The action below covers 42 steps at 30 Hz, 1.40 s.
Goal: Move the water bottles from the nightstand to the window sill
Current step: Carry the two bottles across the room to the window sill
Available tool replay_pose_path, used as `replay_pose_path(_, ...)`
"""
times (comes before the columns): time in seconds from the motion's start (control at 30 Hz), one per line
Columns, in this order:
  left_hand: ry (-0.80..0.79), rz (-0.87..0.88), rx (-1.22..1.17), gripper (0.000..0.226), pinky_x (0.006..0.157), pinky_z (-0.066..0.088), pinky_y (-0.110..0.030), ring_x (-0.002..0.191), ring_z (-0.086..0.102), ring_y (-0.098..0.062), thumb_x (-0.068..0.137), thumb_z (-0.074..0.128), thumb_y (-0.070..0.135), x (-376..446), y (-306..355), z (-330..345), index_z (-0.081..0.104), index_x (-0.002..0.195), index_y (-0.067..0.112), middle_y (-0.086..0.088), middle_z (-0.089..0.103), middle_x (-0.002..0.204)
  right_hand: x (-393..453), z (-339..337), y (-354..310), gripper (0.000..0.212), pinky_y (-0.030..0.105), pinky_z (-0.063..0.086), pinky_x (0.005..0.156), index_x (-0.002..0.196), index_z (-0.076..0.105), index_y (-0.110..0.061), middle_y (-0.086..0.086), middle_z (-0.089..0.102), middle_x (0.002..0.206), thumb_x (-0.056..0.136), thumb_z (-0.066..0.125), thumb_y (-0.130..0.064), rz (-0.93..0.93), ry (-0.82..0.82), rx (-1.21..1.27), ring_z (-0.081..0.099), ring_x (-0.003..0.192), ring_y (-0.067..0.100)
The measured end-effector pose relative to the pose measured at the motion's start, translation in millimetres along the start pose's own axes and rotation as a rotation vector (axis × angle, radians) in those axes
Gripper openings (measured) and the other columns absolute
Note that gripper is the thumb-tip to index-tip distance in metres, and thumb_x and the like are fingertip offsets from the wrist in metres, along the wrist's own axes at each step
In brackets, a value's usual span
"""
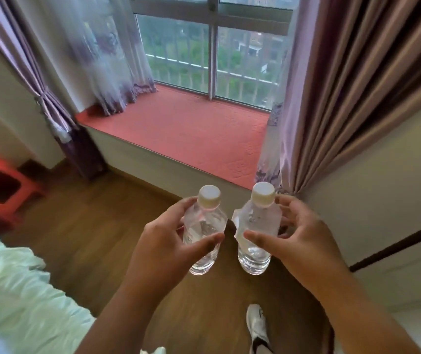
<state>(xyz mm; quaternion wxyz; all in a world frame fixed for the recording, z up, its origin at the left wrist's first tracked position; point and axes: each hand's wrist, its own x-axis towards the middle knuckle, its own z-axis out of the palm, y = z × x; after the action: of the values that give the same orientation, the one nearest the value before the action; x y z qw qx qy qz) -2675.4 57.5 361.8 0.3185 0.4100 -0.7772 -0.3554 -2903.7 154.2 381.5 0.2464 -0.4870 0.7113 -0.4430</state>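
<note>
Left hand (163, 241) gripping left bottle (204, 231), right hand (304, 241) gripping right bottle (256, 231)

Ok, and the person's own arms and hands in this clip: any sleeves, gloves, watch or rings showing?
Both forearms are bare right down to the bottom edge of the picture, so no sleeve shows. The left hand and the right hand have no gloves, and no watch, bracelet or ring is visible on the wrists or fingers. The only clothing in view is a white shoe with dark markings on the wooden floor.
</note>
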Motion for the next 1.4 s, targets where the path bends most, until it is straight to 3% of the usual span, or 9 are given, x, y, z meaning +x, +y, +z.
replay_pose_path(0.1,0.099,-0.059,0.041,0.074,0.075,0.047,-0.002,0.101,0.060,0.019,0.069,0.078,0.074,23.6,-7.9,-7.4,0.049,0.134,0.053,0.042,0.061,0.114,51.0,16.8,0.9,0.087,0.010,0.053,0.072,0.128,0.050,-0.050,-0.030,0.063,0.117,0.051,0.083,-0.075,-0.063,-0.092,-0.004,0.063,0.103,-0.006)
replay_pose_path(0.2,0.198,-0.117,0.089,0.075,0.077,0.047,-0.002,0.103,0.061,0.017,0.069,0.078,0.072,51.2,-9.4,-14.7,0.051,0.135,0.047,0.039,0.062,0.115,106.4,29.8,-0.2,0.088,0.011,0.054,0.076,0.129,0.051,-0.047,-0.023,0.066,0.120,0.052,0.083,-0.075,-0.156,-0.198,0.008,0.063,0.104,-0.003)
replay_pose_path(0.53,0.524,-0.356,0.207,0.083,0.087,0.051,-0.011,0.109,0.062,0.010,0.064,0.074,0.076,114.9,-0.8,-15.2,0.051,0.138,0.045,0.029,0.065,0.123,256.4,63.8,-20.2,0.079,0.037,0.060,0.077,0.124,0.053,-0.046,-0.027,0.065,0.116,0.053,0.081,-0.070,-0.409,-0.471,0.044,0.065,0.099,0.000)
replay_pose_path(0.67,0.588,-0.461,0.226,0.083,0.089,0.054,-0.020,0.108,0.063,0.007,0.063,0.079,0.073,119.9,-2.9,-5.8,0.052,0.136,0.047,0.028,0.067,0.120,283.9,77.2,-17.9,0.075,0.029,0.059,0.072,0.122,0.054,-0.048,-0.032,0.064,0.113,0.056,0.088,-0.058,-0.427,-0.559,0.104,0.064,0.097,-0.005)
replay_pose_path(0.87,0.624,-0.556,0.244,0.081,0.088,0.057,-0.027,0.105,0.064,0.007,0.062,0.082,0.070,136.5,-18.0,-7.0,0.052,0.134,0.050,0.028,0.068,0.115,311.6,97.8,-19.1,0.086,0.028,0.061,0.077,0.128,0.055,-0.041,-0.022,0.066,0.121,0.052,0.085,-0.066,-0.405,-0.692,0.114,0.064,0.101,-0.005)
replay_pose_path(1.03,0.608,-0.569,0.191,0.079,0.090,0.058,-0.033,0.107,0.065,0.003,0.063,0.083,0.068,162.9,-41.7,-19.2,0.052,0.134,0.049,0.026,0.068,0.117,336.3,113.0,-21.3,0.083,0.023,0.060,0.076,0.124,0.054,-0.048,-0.027,0.065,0.118,0.050,0.084,-0.068,-0.389,-0.700,0.076,0.065,0.097,-0.006)
replay_pose_path(1.1,0.588,-0.557,0.175,0.078,0.088,0.058,-0.030,0.106,0.065,0.003,0.064,0.082,0.068,176.3,-54.9,-27.7,0.052,0.134,0.049,0.027,0.068,0.117,348.8,120.4,-23.4,0.081,0.020,0.059,0.071,0.122,0.053,-0.052,-0.029,0.064,0.116,0.049,0.084,-0.070,-0.379,-0.671,0.052,0.067,0.090,-0.001)
replay_pose_path(1.27,0.558,-0.493,0.126,0.073,0.074,0.048,-0.002,0.104,0.063,0.011,0.066,0.083,0.064,214.1,-95.0,-65.9,0.054,0.131,0.049,0.030,0.067,0.114,378.5,154.2,-38.9,0.078,0.019,0.052,0.069,0.119,0.052,-0.057,-0.034,0.063,0.108,0.049,0.086,-0.068,-0.363,-0.582,0.006,0.065,0.086,-0.004)
replay_pose_path(1.4,0.551,-0.433,0.120,0.070,0.069,0.037,0.007,0.101,0.054,0.026,0.066,0.082,0.065,242.7,-124.7,-114.5,0.052,0.127,0.052,0.042,0.060,0.107,401.7,190.9,-68.8,0.073,0.024,0.055,0.071,0.114,0.051,-0.061,-0.039,0.061,0.106,0.048,0.083,-0.070,-0.358,-0.529,-0.011,0.064,0.089,-0.005)
